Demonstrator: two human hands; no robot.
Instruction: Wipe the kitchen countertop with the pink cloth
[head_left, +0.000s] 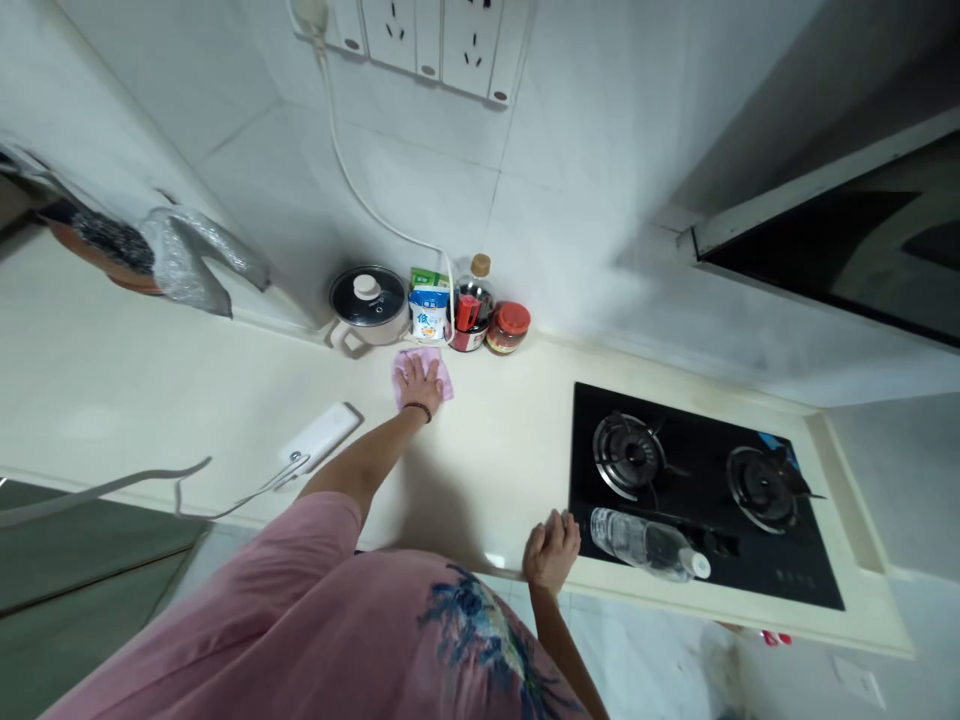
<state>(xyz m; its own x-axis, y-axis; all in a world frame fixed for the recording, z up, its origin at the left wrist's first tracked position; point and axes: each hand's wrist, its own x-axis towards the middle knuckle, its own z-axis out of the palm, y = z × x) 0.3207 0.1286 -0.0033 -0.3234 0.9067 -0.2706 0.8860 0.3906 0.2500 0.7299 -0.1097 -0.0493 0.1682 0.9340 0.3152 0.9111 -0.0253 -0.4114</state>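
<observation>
My left hand (418, 386) lies spread on a pink cloth (448, 378), pressing it flat against the pale countertop (495, 430). Just behind the cloth stand a lidded pot (369, 310), a blue and white packet (429, 314), a jar with a red lid (508, 328) and a clear bottle with a tan cap (480, 268). My right hand (553, 550) rests at the counter's front edge, touching or very near the left corner of the black gas hob (697, 500). Its fingers lean on the surface and nothing shows in them.
On the hob lies a clear plastic bottle (645, 542) on its side, in front of two burners. A white power bank-like box (321, 436) with a cable sits left of my forearm. A white cord (360, 195) hangs from the wall sockets (427, 40) behind the pot.
</observation>
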